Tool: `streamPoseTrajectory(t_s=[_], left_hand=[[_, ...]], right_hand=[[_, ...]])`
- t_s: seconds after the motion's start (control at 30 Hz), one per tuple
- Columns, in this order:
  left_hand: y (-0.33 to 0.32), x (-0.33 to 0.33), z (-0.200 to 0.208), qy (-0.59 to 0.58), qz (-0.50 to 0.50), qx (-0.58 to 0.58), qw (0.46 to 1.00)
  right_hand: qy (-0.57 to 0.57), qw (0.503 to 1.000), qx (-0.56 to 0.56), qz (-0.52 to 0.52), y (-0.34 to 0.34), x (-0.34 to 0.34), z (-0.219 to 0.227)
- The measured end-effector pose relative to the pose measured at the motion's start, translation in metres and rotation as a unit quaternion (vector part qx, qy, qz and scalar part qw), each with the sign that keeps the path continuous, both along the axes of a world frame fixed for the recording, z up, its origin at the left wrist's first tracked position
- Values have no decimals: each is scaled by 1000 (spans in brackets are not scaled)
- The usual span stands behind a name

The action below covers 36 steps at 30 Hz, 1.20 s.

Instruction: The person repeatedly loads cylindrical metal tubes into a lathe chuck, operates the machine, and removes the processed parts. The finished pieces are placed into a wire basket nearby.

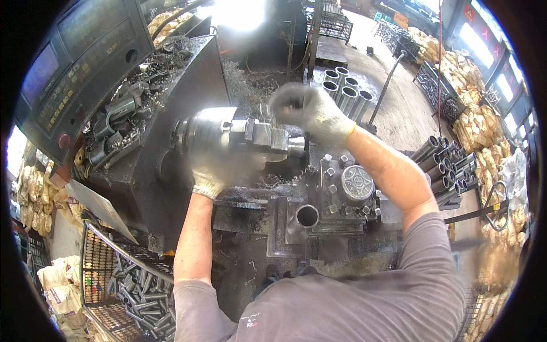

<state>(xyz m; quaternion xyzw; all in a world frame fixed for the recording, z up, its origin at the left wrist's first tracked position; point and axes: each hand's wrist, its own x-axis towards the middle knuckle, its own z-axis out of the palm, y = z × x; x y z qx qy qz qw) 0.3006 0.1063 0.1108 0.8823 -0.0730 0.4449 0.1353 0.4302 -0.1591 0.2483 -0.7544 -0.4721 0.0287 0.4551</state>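
Observation:
A lathe chuck (pixel 213 128) with stepped jaws (pixel 259 137) stands in front of me, and a short shiny metal ring or tube end (pixel 296 146) shows at the jaws' right side. My left hand (pixel 219 168), in a pale glove with dark, smeared fingers, is against or just below the chuck's underside; its grip is blurred. Above the right end of the jaws is my right hand (pixel 313 111), also gloved, its blackened fingers curled. Whatever they may hold is hidden. On the carriage below, a short steel tube (pixel 302 219) stands upright beside the bolted tool post (pixel 358 182).
A control panel (pixel 85 68) fills the upper left, next to a ledge of metal chips (pixel 137 102). Several steel tubes (pixel 347 85) stand behind my right hand, and more are stacked (pixel 447 165) at right. A wire basket (pixel 99 273) of cut tubes is at lower left.

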Motion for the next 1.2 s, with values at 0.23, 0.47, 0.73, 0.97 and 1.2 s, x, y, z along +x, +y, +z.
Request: streamPoseTrajectory(t_s=[0.23,0.47,0.73,0.97,1.2], left_hand=[[-18,14,10,-20,52,53,997],[-155,-15,-45,214,-113,-197,950],[-141,18,-33,514,-69,-344,782],[-131,98,104,404,-118,-114,900],[-16,128,63,145,23,-26,989]], right_hand=[[-162,875,-448,-91,-9,95,-52],[138,833,-535,19,-6,104,-102],[257,831,-488,72,-38,117,-113],[20,859,-488,153,-30,153,-173],[52,840,-539,47,-107,131,-116]])
